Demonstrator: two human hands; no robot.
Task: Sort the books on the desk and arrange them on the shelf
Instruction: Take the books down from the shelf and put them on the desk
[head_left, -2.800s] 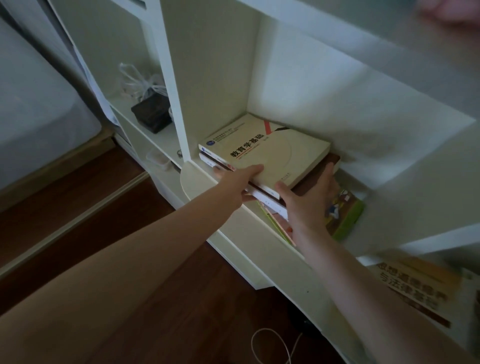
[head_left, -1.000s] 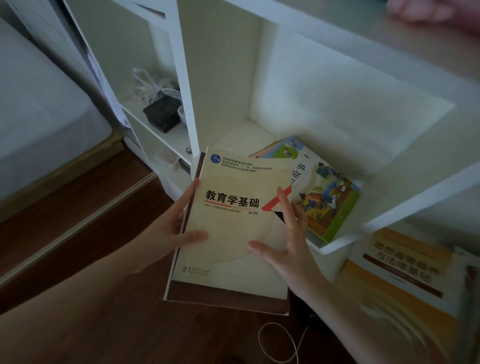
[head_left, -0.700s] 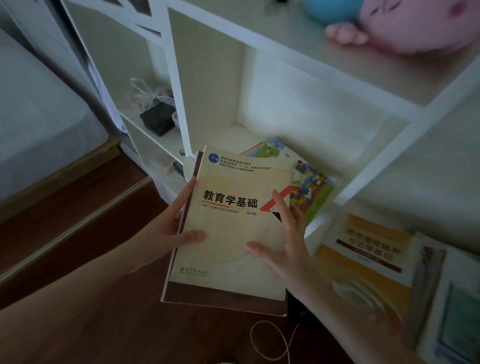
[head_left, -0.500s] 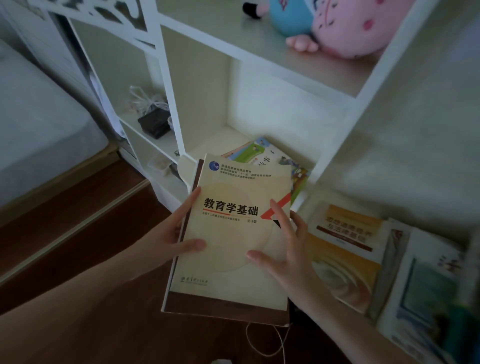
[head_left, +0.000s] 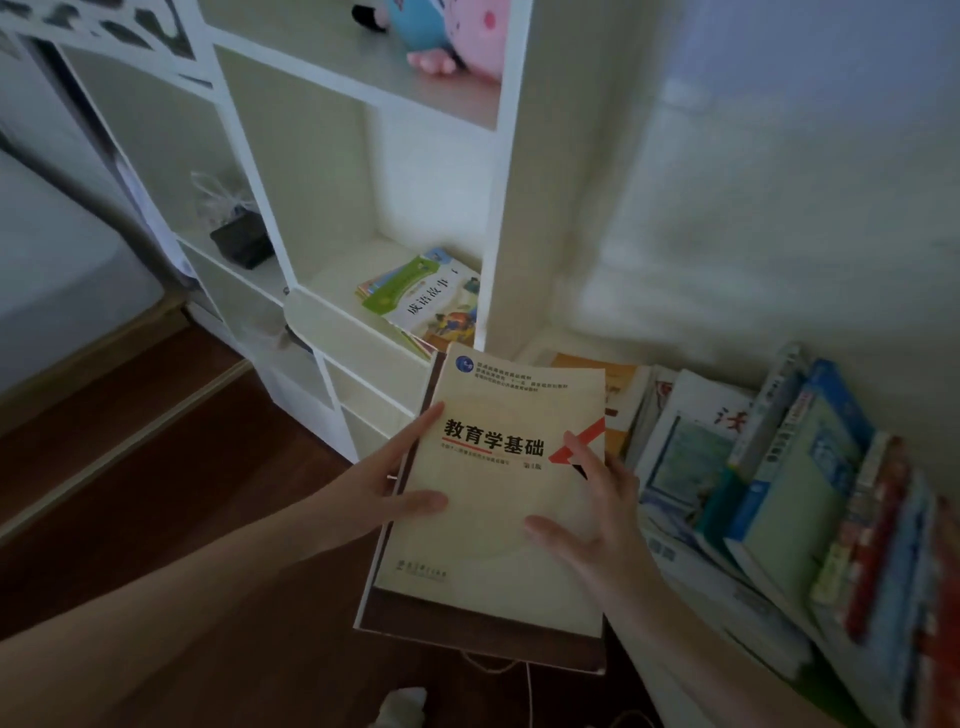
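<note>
I hold a small stack of books in front of me: a cream textbook (head_left: 498, 499) with black Chinese title lies on a larger brown-edged book (head_left: 467, 631). My left hand (head_left: 384, 493) grips the stack's left edge, thumb on the cover. My right hand (head_left: 597, 519) holds the right side, thumb and fingers spread on the cover. A colourful children's book (head_left: 426, 301) lies flat in the white shelf (head_left: 332, 322) compartment beyond. More books (head_left: 779, 467) lie on the desk at the right.
A pink and blue plush toy (head_left: 447, 36) sits on the upper shelf board. A dark box with a clear bag (head_left: 239, 239) stands in the left compartment. A white cable (head_left: 524, 686) lies on the dark wooden floor below. A bed edge (head_left: 62, 291) is at far left.
Both hands pulled the cream book and the brown one out of the shelf compartment and brought them toward me. The view swung right, showing the desk books.
</note>
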